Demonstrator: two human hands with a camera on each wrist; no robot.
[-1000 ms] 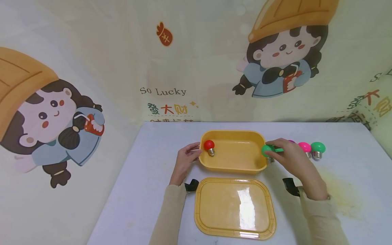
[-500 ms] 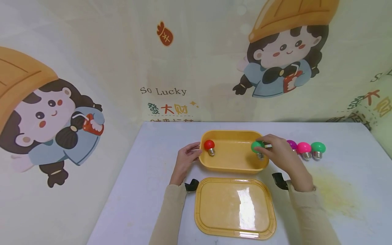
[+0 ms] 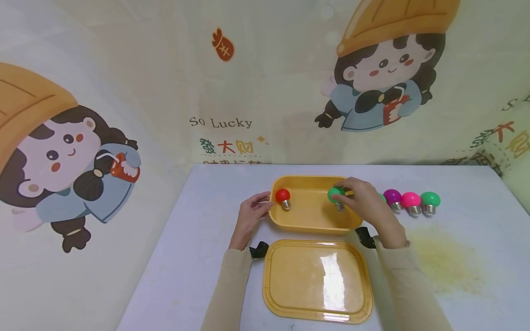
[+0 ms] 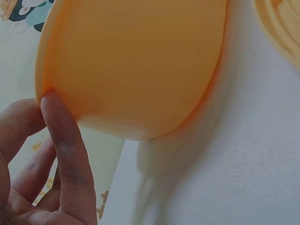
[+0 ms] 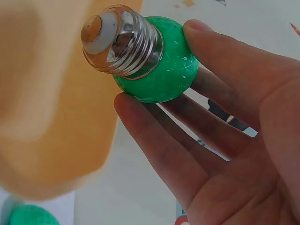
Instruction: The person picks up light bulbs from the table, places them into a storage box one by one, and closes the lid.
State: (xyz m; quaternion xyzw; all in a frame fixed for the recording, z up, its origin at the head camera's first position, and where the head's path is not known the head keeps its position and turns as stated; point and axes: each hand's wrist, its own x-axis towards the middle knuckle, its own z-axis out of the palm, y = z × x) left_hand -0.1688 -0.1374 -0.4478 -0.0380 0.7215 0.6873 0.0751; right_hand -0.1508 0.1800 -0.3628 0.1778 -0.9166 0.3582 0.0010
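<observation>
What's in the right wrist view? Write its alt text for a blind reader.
A right hand holds a green light bulb in its fingers, silver screw base pointing upper left. A blurry yellow box lies at left, part of another green bulb in the lower left corner.

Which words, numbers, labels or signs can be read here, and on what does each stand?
"So Lucky": on the backdrop.
"發大财": on the backdrop, below that; repeated at right.
A "¥"-like sign: on the printed red pouch.
"S", "L": backdrop's right edge, cut off.
Lowest backdrop line: partly hidden behind the table, unreadable; folded characters at right also unreadable.
Bulbs, yellow box, flat yellow panel: none legible.
</observation>
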